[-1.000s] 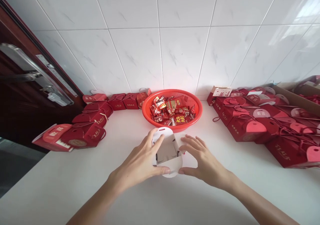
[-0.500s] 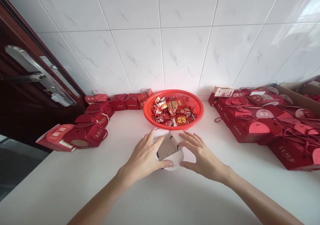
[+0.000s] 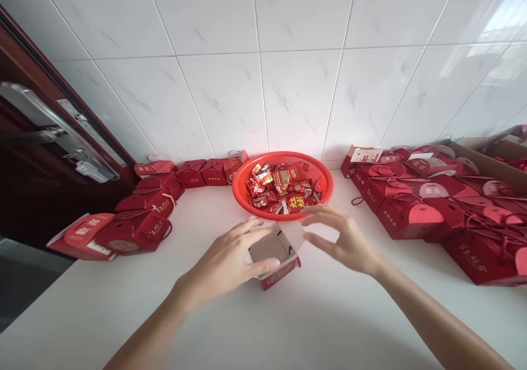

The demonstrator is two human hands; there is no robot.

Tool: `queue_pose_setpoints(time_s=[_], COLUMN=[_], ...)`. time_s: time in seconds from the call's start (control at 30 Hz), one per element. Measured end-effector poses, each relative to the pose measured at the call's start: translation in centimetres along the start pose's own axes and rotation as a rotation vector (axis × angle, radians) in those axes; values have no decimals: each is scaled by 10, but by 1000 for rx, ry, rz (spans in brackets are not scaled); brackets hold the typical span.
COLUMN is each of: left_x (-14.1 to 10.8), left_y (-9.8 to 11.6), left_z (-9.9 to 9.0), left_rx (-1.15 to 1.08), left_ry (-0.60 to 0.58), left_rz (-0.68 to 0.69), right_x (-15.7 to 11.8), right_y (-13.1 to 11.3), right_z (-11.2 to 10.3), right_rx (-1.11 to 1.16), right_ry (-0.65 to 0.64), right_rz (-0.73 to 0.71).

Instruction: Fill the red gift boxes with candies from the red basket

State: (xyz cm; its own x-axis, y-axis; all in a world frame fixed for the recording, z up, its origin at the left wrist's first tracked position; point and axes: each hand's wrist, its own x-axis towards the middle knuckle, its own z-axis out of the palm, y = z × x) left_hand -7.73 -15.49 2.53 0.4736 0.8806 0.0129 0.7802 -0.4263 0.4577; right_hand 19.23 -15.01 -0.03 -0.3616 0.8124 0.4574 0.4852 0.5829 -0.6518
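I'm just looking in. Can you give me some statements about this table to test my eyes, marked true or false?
1. The red basket holds wrapped sweets. True.
2. The open box is full to its brim. False: bare card shows inside it.
3. The left hand touches the open box. True.
4. Red boxes stand on both sides of the red basket. True.
5. The red basket is nearer the person than the open box. False: it stands beyond it.

A white tabletop [image 3: 263,331] carries, at rear centre, a red perforated basket [image 3: 284,217]; an open red box [image 3: 280,274] sits just in front. Left-hand boxes [image 3: 138,233], also red, form an angled row; right-hand boxes [image 3: 405,219], many corded, stand closely packed.
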Motion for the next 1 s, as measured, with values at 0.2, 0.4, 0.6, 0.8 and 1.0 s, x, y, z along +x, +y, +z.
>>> queue_pose_setpoints(time_s=[0.2,0.4,0.6,0.8,1.0], left_x=[70,182,248,265,262], left_y=[-30,-52,-58,-60,-73], left_z=[-31,-28,-7,5,-1], left_rx=[-69,224,260,216,15], left_ry=[100,-166,-188,-193,-290], left_rz=[40,32,-65,-103,-22], right_x=[59,107,115,113,115], right_y=[46,75,85,90,92], right_z=[-6,14,23,24,25], right_rx=[332,610,637,640,662], right_ry=[308,597,613,626,629], right_rz=[229,429,461,479,482])
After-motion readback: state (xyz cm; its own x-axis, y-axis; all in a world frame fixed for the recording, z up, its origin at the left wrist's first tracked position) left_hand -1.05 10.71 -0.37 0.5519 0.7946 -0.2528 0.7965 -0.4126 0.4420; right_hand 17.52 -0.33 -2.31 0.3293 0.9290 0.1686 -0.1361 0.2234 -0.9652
